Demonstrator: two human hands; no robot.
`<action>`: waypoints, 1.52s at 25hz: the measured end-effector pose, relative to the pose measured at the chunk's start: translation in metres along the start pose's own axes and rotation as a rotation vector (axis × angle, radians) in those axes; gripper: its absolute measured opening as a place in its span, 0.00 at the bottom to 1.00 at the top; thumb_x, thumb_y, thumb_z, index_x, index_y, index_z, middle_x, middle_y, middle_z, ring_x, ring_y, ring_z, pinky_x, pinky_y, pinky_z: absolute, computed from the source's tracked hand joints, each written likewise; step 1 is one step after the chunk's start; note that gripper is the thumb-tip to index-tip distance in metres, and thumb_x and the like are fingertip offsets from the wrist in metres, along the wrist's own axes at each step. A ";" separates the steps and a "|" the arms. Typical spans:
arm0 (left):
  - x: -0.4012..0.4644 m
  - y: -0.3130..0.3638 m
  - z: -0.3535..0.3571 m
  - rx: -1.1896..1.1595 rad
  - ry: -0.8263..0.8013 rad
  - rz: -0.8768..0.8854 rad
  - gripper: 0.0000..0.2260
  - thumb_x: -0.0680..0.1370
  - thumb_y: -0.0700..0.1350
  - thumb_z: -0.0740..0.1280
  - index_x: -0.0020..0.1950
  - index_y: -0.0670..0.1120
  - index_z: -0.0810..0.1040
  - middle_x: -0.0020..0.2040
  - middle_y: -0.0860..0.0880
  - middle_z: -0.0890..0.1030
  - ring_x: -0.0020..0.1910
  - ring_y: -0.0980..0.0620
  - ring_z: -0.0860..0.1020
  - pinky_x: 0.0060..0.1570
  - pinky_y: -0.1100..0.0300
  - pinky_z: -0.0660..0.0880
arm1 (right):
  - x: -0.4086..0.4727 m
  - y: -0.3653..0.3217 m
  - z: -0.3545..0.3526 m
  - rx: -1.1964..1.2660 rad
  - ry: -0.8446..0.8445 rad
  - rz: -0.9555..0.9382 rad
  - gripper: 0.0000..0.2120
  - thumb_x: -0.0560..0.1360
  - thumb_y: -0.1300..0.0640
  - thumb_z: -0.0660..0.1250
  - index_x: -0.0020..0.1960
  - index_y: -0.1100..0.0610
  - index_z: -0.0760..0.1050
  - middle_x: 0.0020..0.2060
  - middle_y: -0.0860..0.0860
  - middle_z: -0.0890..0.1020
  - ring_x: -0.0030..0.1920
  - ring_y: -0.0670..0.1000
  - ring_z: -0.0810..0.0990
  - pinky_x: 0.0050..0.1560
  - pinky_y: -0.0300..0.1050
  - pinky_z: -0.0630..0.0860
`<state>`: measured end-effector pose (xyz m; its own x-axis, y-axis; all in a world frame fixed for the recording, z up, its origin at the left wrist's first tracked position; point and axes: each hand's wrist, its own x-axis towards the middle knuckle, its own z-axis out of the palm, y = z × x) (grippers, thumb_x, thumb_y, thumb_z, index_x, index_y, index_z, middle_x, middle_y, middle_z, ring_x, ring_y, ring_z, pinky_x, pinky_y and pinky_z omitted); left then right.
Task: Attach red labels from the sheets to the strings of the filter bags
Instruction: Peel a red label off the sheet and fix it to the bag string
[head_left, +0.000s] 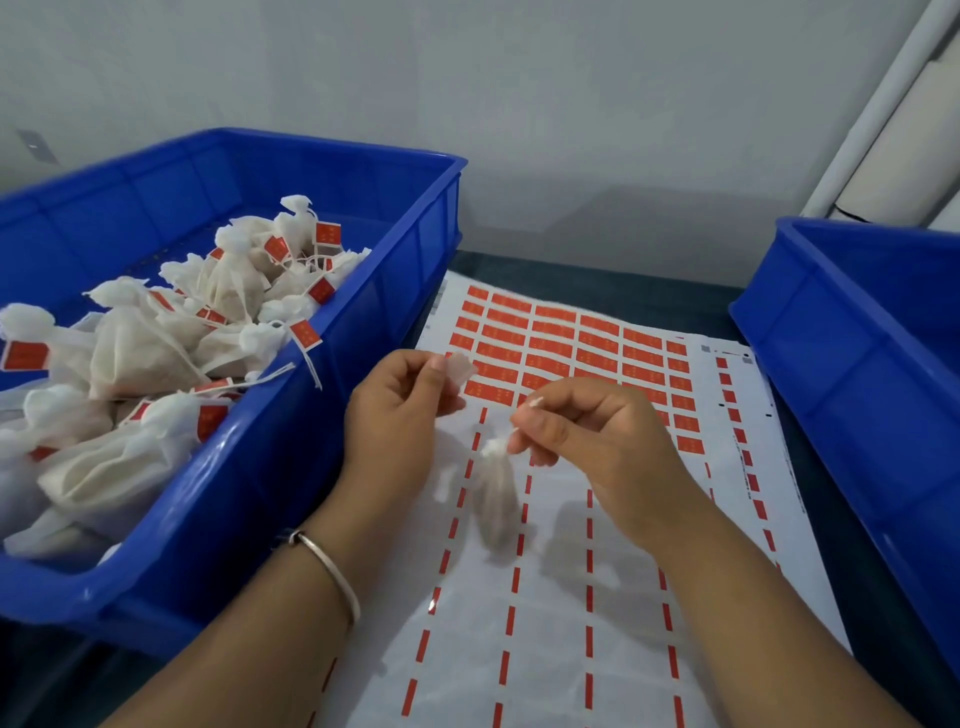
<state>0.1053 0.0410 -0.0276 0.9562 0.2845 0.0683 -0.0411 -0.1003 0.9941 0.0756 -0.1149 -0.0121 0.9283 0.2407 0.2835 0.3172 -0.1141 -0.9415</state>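
A white label sheet (550, 613) lies on the table between two crates, with red labels (571, 343) left on its far part and only red dashes on the near part. My left hand (400, 415) pinches a small label (460, 371), blurred, with its pale back showing. My right hand (592, 436) grips the string at the neck of a white filter bag (496, 499), which hangs blurred above the sheet. The two hands are close together over the sheet's middle.
A blue crate (291, 467) on the left holds several filter bags with red labels on their strings (156, 343). A second blue crate (852, 374) stands at the right edge. A grey wall is behind, and a dark table edge shows at the near left.
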 end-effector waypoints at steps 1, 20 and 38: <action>-0.005 0.003 0.002 -0.090 -0.069 -0.040 0.09 0.80 0.45 0.60 0.42 0.52 0.78 0.34 0.57 0.81 0.34 0.59 0.81 0.32 0.71 0.75 | 0.000 0.001 0.003 -0.005 -0.025 0.001 0.06 0.69 0.47 0.65 0.40 0.46 0.80 0.34 0.43 0.84 0.35 0.45 0.81 0.37 0.32 0.77; -0.014 0.008 0.009 -0.156 -0.405 -0.393 0.09 0.80 0.47 0.59 0.47 0.47 0.78 0.34 0.46 0.83 0.31 0.49 0.82 0.42 0.57 0.76 | 0.005 0.020 0.001 -0.106 0.279 0.112 0.05 0.74 0.54 0.68 0.40 0.45 0.79 0.36 0.39 0.81 0.38 0.36 0.78 0.36 0.28 0.74; -0.015 0.007 0.007 -0.073 -0.390 -0.288 0.10 0.76 0.50 0.65 0.36 0.53 0.81 0.34 0.55 0.82 0.31 0.56 0.80 0.31 0.67 0.75 | 0.005 0.023 0.002 -0.064 0.368 0.190 0.06 0.73 0.52 0.69 0.39 0.43 0.78 0.35 0.40 0.82 0.36 0.40 0.79 0.32 0.28 0.74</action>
<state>0.0922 0.0293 -0.0224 0.9683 -0.0891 -0.2333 0.2344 0.0011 0.9721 0.0870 -0.1146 -0.0327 0.9753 -0.1496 0.1626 0.1338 -0.1856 -0.9735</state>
